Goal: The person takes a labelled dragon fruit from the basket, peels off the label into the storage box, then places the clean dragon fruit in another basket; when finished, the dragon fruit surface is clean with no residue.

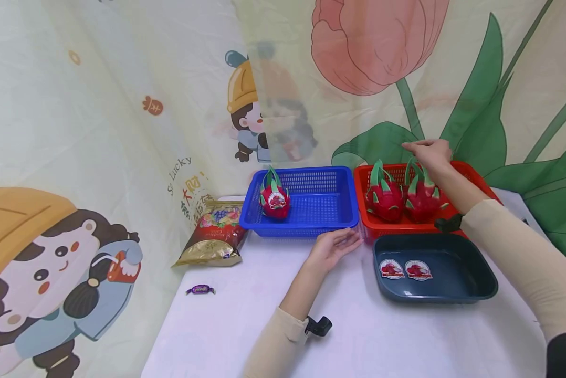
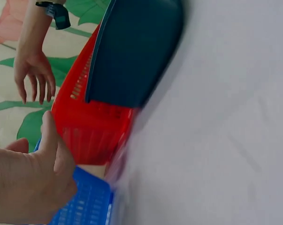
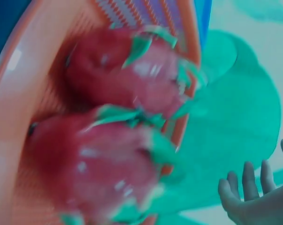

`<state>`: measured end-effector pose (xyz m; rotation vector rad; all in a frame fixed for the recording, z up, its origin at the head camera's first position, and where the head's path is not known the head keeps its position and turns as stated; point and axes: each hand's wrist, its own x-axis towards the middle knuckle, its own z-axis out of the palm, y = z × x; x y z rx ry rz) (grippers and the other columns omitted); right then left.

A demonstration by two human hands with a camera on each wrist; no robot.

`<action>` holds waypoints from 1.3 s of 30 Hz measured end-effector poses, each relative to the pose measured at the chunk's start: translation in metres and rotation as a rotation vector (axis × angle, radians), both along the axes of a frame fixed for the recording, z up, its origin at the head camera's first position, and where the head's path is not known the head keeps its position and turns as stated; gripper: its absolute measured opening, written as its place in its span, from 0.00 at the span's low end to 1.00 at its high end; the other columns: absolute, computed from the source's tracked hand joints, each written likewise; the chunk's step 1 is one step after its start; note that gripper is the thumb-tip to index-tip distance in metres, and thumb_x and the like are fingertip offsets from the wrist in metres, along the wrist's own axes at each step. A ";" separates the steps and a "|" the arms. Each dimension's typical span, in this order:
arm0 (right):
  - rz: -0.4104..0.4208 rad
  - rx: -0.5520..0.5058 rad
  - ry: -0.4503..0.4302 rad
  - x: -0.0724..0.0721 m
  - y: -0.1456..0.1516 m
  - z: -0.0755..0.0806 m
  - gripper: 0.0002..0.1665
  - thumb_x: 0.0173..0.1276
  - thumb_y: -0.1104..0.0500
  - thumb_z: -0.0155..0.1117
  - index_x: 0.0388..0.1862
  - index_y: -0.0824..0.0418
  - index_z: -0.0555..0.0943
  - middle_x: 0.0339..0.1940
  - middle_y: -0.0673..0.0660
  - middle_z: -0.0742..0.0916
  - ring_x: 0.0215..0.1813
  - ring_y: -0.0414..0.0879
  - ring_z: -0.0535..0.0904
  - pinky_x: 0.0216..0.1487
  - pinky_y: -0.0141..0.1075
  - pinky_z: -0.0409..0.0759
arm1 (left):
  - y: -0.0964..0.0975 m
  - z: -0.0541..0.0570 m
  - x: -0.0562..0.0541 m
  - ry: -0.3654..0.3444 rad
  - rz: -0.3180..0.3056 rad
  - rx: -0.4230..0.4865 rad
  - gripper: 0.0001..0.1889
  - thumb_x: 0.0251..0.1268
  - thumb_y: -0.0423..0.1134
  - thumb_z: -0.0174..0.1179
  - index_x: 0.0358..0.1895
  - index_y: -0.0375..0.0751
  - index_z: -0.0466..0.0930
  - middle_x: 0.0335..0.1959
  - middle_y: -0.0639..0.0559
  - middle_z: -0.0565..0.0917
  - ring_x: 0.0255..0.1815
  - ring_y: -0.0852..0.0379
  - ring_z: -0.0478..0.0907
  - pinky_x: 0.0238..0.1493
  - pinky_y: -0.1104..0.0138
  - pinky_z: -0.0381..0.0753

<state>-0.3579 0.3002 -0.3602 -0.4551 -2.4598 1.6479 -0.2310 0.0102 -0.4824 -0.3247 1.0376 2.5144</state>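
Observation:
My right hand (image 1: 431,152) hovers over the back of the red basket (image 1: 406,230), fingers loosely extended and holding nothing. Below it, two dragon fruits (image 1: 386,202) with green leaf tips lie side by side in that basket. In the right wrist view, both dragon fruits (image 3: 96,164) look blurred, and the right hand (image 3: 265,201) is apart from them. My left hand (image 1: 332,249) is palm up near the front right corner of the blue basket (image 1: 294,231), with relaxed fingers and nothing held. One dragon fruit (image 1: 275,202) bearing a round sticker stands at the blue basket's left end.
A dark teal tray (image 1: 453,268) in front of the red basket holds two dragon-fruit stickers (image 1: 418,270). Left of the blue basket lies a red and gold candy bag (image 1: 217,236). One purple wrapped candy (image 1: 200,289) rests on the white tabletop (image 1: 358,336). Printed curtains hang behind.

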 end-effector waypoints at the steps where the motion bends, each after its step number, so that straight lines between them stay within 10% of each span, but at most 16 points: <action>1: 0.022 -0.001 0.013 0.000 -0.007 0.002 0.33 0.68 0.31 0.67 0.58 0.54 0.83 0.48 0.45 0.79 0.50 0.42 0.72 0.62 0.45 0.76 | -0.006 0.000 0.000 -0.003 0.010 -0.001 0.07 0.71 0.23 0.60 0.47 0.27 0.84 0.50 0.34 0.84 0.54 0.41 0.84 0.66 0.42 0.77; 15: 0.324 -0.098 0.054 -0.011 -0.108 0.015 0.32 0.74 0.44 0.69 0.65 0.66 0.81 0.64 0.63 0.85 0.62 0.53 0.84 0.60 0.38 0.85 | -0.087 0.002 0.005 -0.024 0.204 0.024 0.02 0.71 0.24 0.60 0.39 0.32 0.78 0.46 0.39 0.77 0.49 0.46 0.83 0.66 0.44 0.80; 22: 0.430 -0.195 0.003 -0.028 -0.155 0.009 0.30 0.74 0.50 0.70 0.65 0.68 0.79 0.67 0.68 0.82 0.66 0.59 0.82 0.66 0.50 0.81 | -0.126 -0.004 0.000 -0.011 0.293 0.049 0.04 0.73 0.27 0.60 0.43 0.33 0.73 0.50 0.39 0.74 0.51 0.45 0.82 0.66 0.45 0.80; 31: 0.549 -0.219 -0.060 -0.047 -0.214 -0.001 0.29 0.73 0.51 0.72 0.65 0.69 0.80 0.66 0.69 0.83 0.52 0.50 0.89 0.63 0.53 0.84 | -0.164 -0.009 -0.010 0.068 0.397 0.081 0.34 0.77 0.30 0.58 0.78 0.36 0.50 0.75 0.30 0.59 0.77 0.34 0.60 0.61 0.51 0.85; 39: 0.613 -0.267 -0.170 -0.061 -0.250 -0.010 0.36 0.73 0.51 0.71 0.72 0.69 0.74 0.68 0.72 0.80 0.69 0.66 0.77 0.67 0.57 0.80 | -0.172 -0.010 -0.014 0.103 0.426 0.105 0.35 0.79 0.27 0.53 0.81 0.36 0.47 0.72 0.33 0.62 0.80 0.33 0.55 0.71 0.46 0.75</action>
